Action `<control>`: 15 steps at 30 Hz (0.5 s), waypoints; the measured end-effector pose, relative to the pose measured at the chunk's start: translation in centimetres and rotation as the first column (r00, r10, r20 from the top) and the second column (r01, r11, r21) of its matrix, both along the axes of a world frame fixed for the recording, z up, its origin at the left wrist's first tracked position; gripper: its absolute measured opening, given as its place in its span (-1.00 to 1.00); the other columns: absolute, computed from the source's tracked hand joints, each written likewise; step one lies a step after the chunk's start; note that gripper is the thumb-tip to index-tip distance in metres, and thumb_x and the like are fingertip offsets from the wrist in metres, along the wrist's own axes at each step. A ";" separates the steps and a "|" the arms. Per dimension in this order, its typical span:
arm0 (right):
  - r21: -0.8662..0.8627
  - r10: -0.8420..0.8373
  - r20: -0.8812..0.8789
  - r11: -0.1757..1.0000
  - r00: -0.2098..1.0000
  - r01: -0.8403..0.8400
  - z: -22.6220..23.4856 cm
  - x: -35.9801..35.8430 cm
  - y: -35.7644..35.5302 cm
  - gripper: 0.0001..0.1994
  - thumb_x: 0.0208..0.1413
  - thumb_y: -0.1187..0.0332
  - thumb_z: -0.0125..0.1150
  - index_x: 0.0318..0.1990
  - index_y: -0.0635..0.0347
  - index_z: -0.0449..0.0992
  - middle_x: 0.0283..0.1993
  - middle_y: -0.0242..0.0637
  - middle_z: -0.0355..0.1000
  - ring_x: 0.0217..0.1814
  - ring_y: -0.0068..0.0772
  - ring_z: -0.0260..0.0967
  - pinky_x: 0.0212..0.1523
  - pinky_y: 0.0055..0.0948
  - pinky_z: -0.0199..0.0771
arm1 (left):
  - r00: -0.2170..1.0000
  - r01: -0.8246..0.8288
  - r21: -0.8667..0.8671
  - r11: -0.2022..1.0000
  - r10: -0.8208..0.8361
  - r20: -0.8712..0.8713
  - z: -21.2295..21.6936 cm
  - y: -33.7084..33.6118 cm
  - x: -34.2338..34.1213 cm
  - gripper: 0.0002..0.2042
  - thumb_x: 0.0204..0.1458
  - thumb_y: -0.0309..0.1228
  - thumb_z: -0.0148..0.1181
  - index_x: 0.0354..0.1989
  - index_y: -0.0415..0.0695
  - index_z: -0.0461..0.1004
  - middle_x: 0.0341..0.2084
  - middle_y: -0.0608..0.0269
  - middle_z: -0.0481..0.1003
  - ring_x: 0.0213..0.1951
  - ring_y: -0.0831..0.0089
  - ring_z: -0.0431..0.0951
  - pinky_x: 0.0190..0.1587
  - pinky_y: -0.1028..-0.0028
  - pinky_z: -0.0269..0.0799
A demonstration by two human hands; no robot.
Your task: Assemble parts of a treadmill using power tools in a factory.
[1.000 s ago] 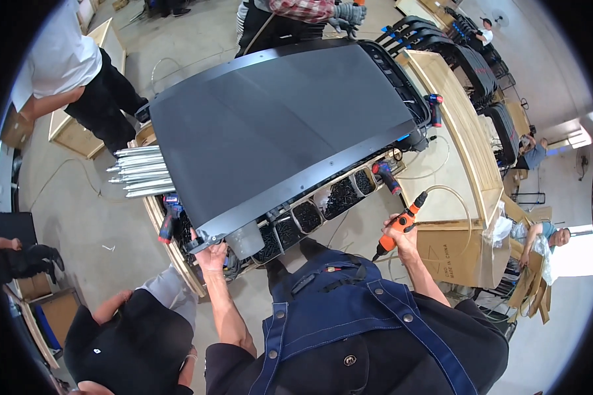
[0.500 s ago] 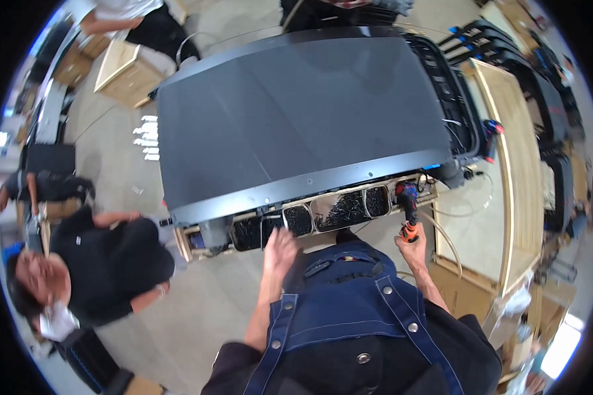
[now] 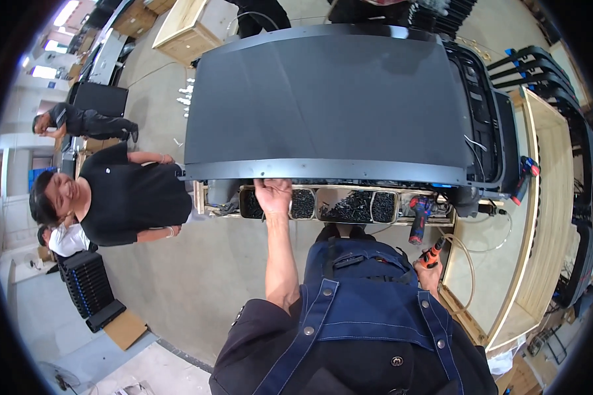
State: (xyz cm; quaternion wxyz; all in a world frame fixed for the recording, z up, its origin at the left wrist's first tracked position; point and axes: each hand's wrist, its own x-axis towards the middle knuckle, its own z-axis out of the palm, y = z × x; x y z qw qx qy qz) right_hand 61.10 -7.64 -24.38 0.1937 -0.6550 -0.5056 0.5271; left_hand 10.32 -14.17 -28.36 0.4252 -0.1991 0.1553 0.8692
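A: What does the right hand (image 3: 429, 273) have?

B: A stubby orange-and-black power driver (image 3: 431, 255); the fingers are wrapped closed around it, beside the navy-blue cloth apron (image 3: 366, 268); a pale flexible hose (image 3: 473, 270) curves away just to its right, near the large open crate of pale wood (image 3: 543, 217).

A: And the left hand (image 3: 274, 195)?

B: Raised to the silver-grey metal rail (image 3: 336, 169) on the near side of the wide, flat, dark-grey panel (image 3: 323, 105); its fingers are partly bent, their tips at the rail's lower edge; whether they pinch something small, I cannot tell.

A: Where does the panel lie?

B: Straight in front of the person, long side nearest; a black moulded frame (image 3: 482, 125) adjoins its right end.

A: What sits below the rail?

B: A row of open trays (image 3: 328, 203) holding small black fasteners (image 3: 359, 205); the left hand partly covers the trays' left part; right of them is a red-and-blue cordless drill (image 3: 418, 227), near the driver; a second red-and-blue drill (image 3: 526, 179) is by the crate's rim.

A: Anyone close?

B: A person in a black short-sleeved T-shirt (image 3: 132, 197), near the panel's left corner; well apart from the left hand.
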 end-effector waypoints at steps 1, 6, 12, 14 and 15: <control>0.037 -0.024 0.048 0.999 0.999 0.022 -1.3 1.2 -0.3 -0.62 -0.12 0.57 0.30 -0.07 0.23 0.42 -0.44 -0.40 0.37 -0.61 -0.57 0.29 -0.61 -0.50 0.32 | 0.996 -0.082 -0.165 0.983 0.077 -0.033 0.6 1.4 0.1 -0.64 0.31 -0.05 -0.09 -0.48 0.04 0.38 -0.66 0.48 0.31 -0.65 0.48 0.13 -0.54 0.43 0.04; 0.002 -0.059 -0.002 0.998 0.998 0.059 -1.3 2.9 -0.3 -0.63 -0.13 0.56 0.31 -0.09 0.24 0.42 -0.44 -0.37 0.38 -0.64 -0.51 0.29 -0.60 -0.47 0.34 | 0.969 -0.113 0.102 0.988 0.132 -0.208 -3.4 -2.1 -3.1 -0.69 0.23 -0.15 -0.02 -0.55 0.07 0.42 -0.68 0.47 0.38 -0.60 0.46 0.34 -0.50 0.38 0.27; -0.001 -0.211 0.029 0.978 0.977 0.211 -2.0 6.5 -2.5 -0.62 -0.15 0.56 0.31 -0.09 0.26 0.42 -0.40 -0.35 0.42 -0.52 -0.52 0.37 -0.50 -0.47 0.40 | 0.989 0.147 -0.202 0.968 -0.143 0.034 -3.1 6.5 6.1 -0.73 0.23 -0.15 0.04 -0.11 -0.02 0.57 -0.15 0.24 0.62 -0.01 0.20 0.58 0.04 0.09 0.52; 0.027 -0.226 0.054 0.974 0.973 0.225 -0.9 6.3 -3.2 -0.61 -0.15 0.56 0.32 -0.08 0.27 0.43 -0.39 -0.35 0.44 -0.49 -0.52 0.39 -0.46 -0.47 0.42 | 0.981 0.162 -0.424 0.891 -0.100 0.166 -0.9 9.9 10.4 -0.72 0.24 -0.12 0.01 -0.20 -0.01 0.56 -0.29 0.29 0.58 -0.24 0.30 0.54 -0.20 0.33 0.49; 0.049 -0.219 0.069 0.975 0.973 0.216 -0.5 6.1 -3.3 -0.61 -0.15 0.56 0.32 -0.07 0.28 0.44 -0.37 -0.35 0.45 -0.46 -0.52 0.41 -0.43 -0.47 0.44 | 0.953 0.285 -0.224 0.932 -0.252 0.167 -2.7 9.5 11.3 -0.71 0.24 -0.10 -0.02 -0.25 -0.02 0.53 -0.37 0.32 0.52 -0.35 0.36 0.44 -0.31 0.41 0.36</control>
